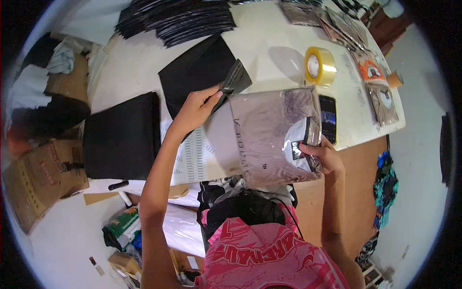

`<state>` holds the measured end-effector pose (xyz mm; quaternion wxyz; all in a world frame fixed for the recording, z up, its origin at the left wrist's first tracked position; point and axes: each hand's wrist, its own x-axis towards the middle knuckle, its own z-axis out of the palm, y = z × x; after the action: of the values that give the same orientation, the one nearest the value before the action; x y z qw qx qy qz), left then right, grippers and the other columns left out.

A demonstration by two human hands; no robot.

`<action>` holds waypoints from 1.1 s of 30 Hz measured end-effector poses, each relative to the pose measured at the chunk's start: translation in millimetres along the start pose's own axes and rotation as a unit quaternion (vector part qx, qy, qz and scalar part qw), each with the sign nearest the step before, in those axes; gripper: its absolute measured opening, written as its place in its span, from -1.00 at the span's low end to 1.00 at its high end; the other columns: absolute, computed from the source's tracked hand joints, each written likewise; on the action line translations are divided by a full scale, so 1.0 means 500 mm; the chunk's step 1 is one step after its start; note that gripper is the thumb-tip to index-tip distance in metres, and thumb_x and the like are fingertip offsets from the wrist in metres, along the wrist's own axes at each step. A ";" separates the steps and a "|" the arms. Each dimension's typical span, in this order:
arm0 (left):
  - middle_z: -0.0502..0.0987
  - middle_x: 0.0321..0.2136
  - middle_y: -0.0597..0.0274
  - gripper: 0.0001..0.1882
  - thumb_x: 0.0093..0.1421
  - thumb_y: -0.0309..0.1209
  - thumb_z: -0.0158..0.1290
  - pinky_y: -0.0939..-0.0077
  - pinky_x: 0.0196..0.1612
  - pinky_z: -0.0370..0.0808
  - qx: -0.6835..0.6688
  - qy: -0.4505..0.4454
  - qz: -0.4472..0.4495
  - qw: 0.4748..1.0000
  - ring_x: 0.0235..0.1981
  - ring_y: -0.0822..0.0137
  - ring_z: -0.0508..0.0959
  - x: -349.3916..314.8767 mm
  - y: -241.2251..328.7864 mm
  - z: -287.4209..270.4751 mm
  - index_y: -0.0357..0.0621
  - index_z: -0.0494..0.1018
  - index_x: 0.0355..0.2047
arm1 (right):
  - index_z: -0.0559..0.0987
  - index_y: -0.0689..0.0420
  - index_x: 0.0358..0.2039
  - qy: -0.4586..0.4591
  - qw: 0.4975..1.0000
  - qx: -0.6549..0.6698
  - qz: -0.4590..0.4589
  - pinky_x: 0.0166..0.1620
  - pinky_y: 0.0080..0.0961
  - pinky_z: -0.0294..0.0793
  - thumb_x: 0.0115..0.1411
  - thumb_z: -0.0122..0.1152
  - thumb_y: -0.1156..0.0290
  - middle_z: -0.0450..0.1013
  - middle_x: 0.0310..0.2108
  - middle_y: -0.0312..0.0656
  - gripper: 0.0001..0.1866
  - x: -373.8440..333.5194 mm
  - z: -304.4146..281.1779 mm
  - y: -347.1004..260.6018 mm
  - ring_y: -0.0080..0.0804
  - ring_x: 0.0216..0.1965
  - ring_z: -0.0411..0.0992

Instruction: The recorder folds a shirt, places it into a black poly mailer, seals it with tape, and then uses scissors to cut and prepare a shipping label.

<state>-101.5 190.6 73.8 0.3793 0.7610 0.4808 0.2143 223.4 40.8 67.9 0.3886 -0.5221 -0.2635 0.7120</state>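
In my right hand (328, 155) is a folded taupe T-shirt (262, 139) in a clear plastic bag, gripped at its right edge with the thumb on top near the collar. The shirt's pale inner neck and dark label show through the plastic. My left hand (198, 107) is closed on the shiny edge of a flat black mailing bag (190, 72), which lies on the table with that edge raised. The bagged shirt is just right of my left hand, close to the raised edge. My left fingertips are partly hidden by the black edge.
A thick black stack (122, 137) lies at the left, and black bags (187, 21) are piled at the back. Beyond the shirt are a tape roll (320, 67) and a phone (328, 118). More bagged garments (382, 101) line the table's right side. Printed paper (195, 154) lies in front.
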 end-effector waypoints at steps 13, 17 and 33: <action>0.44 0.06 -0.09 -0.64 0.34 -0.41 -0.11 0.54 0.06 0.37 -0.004 -0.023 0.011 1.000 0.11 0.22 0.45 0.044 0.079 0.075 -0.21 0.37 0.11 | 0.55 0.19 -0.19 0.058 0.996 0.054 -0.036 -0.21 -0.60 0.41 0.13 0.29 0.42 0.51 -0.33 -0.31 -0.76 -0.046 0.048 0.055 -0.57 -0.29 0.45; 0.40 0.10 -0.08 -0.64 0.34 -0.42 -0.13 0.47 0.13 0.34 -0.008 -0.014 0.107 0.994 0.15 0.13 0.40 0.029 0.054 0.103 -0.21 0.36 0.12 | 0.55 0.21 -0.15 0.095 0.987 0.106 -0.068 -0.20 -0.59 0.43 0.12 0.28 0.44 0.53 -0.30 -0.27 -0.73 -0.052 0.083 0.060 -0.55 -0.30 0.47; 0.27 0.20 -0.16 -0.49 0.29 -0.45 -0.14 0.36 0.28 0.14 0.091 -0.073 0.050 0.992 0.27 -0.02 0.21 -0.079 -0.025 0.156 -0.27 0.16 0.25 | 0.48 0.26 -0.09 0.160 0.941 0.280 -0.108 -0.12 -0.53 0.44 0.18 0.19 0.49 0.52 -0.22 -0.21 -0.72 0.018 0.131 0.141 -0.49 -0.24 0.49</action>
<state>-72.4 129.8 17.2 0.3319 0.8288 0.4306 0.1321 140.3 10.7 28.6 0.6304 -0.4681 -0.0428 0.6178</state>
